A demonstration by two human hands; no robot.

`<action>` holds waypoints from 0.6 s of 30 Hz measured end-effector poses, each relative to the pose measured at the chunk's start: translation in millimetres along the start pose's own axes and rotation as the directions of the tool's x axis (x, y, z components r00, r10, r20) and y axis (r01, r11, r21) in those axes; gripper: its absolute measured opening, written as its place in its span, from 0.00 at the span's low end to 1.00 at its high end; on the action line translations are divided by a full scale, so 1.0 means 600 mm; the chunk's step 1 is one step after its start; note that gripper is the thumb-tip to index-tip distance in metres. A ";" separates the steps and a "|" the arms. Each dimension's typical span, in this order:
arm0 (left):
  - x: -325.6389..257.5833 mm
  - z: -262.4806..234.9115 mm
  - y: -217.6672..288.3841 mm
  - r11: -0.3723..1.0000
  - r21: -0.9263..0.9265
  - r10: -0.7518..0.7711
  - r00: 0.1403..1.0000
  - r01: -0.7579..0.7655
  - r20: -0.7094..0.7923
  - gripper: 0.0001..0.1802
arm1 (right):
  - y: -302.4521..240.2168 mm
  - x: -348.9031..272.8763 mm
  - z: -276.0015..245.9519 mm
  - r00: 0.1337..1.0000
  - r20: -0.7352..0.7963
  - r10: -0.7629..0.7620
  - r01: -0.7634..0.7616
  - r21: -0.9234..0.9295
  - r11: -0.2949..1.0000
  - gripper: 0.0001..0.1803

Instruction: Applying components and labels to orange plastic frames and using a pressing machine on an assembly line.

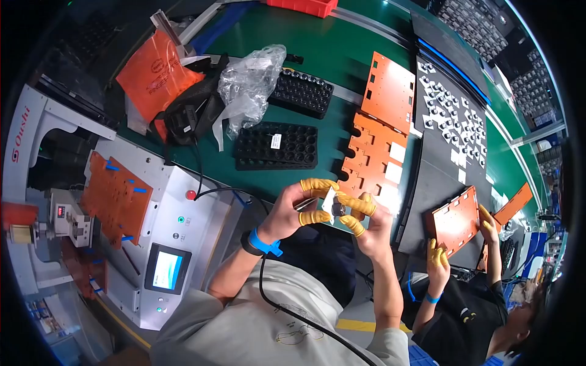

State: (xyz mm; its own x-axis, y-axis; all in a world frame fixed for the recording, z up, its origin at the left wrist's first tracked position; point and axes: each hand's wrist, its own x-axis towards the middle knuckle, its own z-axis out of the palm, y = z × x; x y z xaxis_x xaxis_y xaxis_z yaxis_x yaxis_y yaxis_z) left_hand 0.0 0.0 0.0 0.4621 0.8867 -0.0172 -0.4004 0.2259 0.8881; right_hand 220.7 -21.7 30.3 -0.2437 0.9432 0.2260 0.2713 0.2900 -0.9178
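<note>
Two black cell trays [278,146] side by side on green bench [332,55]. Crumpled clear bag [247,82] just behind. Orange slotted boards [373,146] to the right, beside black mat [448,116] dotted with small white parts. Grey machine [168,268] with small screen on the left.

a long green-topped workbench [342,61] runs from the near left to the far right. at the left stands a pale grey machine [146,201] with a small lit screen [166,270], a red button [191,194] and orange fixture plates [116,195]. two black cell trays [278,146] lie at the middle of the bench, with a crumpled clear plastic bag [250,82] and an orange bag [155,73] further left. to the right, orange slotted boards [378,134] lie beside a black mat [448,140] dotted with small white pieces. a red bin [302,6] sits at the far edge. a yellow floor line [354,325] shows below.
</note>
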 end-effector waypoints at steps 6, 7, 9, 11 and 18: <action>-0.002 0.010 0.011 0.998 0.033 0.057 0.998 -0.057 0.005 0.34 | -0.013 -0.004 -0.003 0.997 -0.014 -0.074 0.072 -0.113 0.991 0.22; 0.000 0.008 0.013 0.998 0.062 0.032 0.999 -0.032 -0.001 0.33 | -0.013 -0.001 -0.004 0.996 -0.016 -0.091 0.088 -0.140 0.986 0.22; 0.003 0.006 0.010 0.996 0.088 0.009 1.000 -0.008 -0.007 0.33 | -0.010 0.000 -0.005 0.994 -0.016 -0.109 0.104 -0.170 0.980 0.22; 0.005 0.008 -0.001 0.999 0.034 0.037 0.999 -0.037 -0.007 0.32 | -0.005 -0.004 -0.005 0.993 -0.030 -0.114 0.107 -0.177 0.979 0.21; 0.008 0.011 0.002 0.991 0.011 -0.134 0.990 0.134 0.043 0.31 | 0.006 -0.011 -0.008 0.995 -0.045 -0.090 0.083 -0.142 0.986 0.20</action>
State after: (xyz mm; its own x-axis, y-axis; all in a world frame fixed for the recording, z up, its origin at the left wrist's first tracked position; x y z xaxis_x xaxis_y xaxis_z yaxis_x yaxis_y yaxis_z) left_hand 7.0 2.0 4.3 0.5454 0.8300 -0.1165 -0.3263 0.3383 0.8827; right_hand 227.8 -26.3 27.1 -0.2250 0.9194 0.3226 0.3798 0.3877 -0.8399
